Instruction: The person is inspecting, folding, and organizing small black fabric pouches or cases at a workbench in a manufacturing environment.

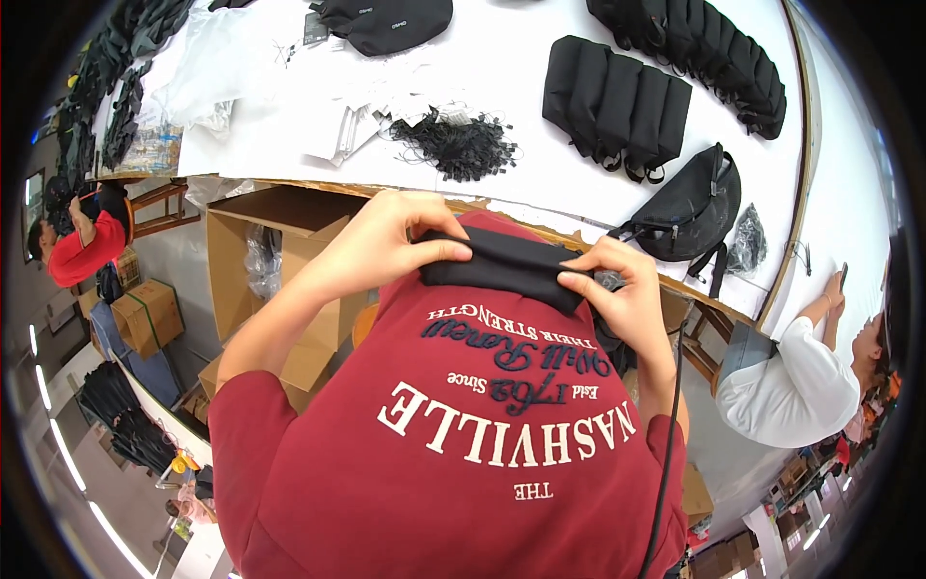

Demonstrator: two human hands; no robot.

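Observation:
Against my dark red shirt I hold a small black fabric pouch (502, 267), stretched flat between both hands. My left hand (391, 236) pinches its left end with the thumb on top. At its right end my right hand (625, 289) grips it with the fingers curled over the edge. The pouch sits just below the edge of a white table (289, 125).
On the table lie a heap of black string tags (461, 145), a row of black bags (617, 101), a black waist bag (690, 207), another black bag (386, 21) and white paper tags (352, 130). An open cardboard box (265, 256) stands under it. Two other people sit nearby.

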